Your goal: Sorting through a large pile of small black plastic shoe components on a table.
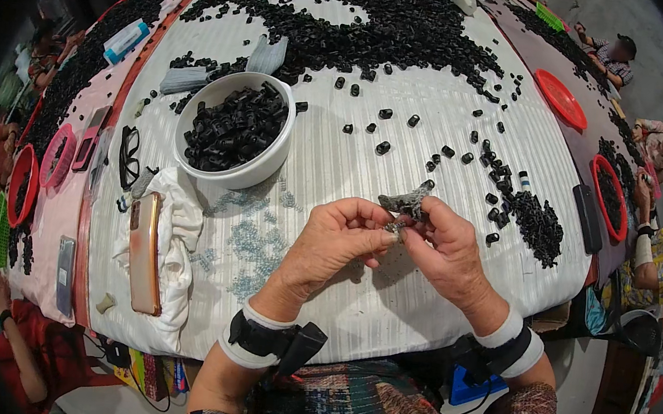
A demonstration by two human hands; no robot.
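My left hand [349,233] and my right hand [452,248] meet above the near middle of the table, fingers bent and pinched together. Between the right thumb and index finger sits a small black plastic part [390,203], by a grey knitted finger cover [409,202]. At the left fingertips is something tiny, too small to make out. Left of my hands, small clear bluish pieces [258,252] lie scattered. Beyond them a white bowl [276,153] holds many black plastic parts [235,128]. More loose black parts [384,147] lie past my hands.
A large heap of black parts [383,22] covers the far table. A pile of thin black pieces [535,228] lies right. A phone [146,252] rests on white cloth [183,224], near glasses [129,157]. Red trays [561,99] stand on neighbouring tables, where other people sit.
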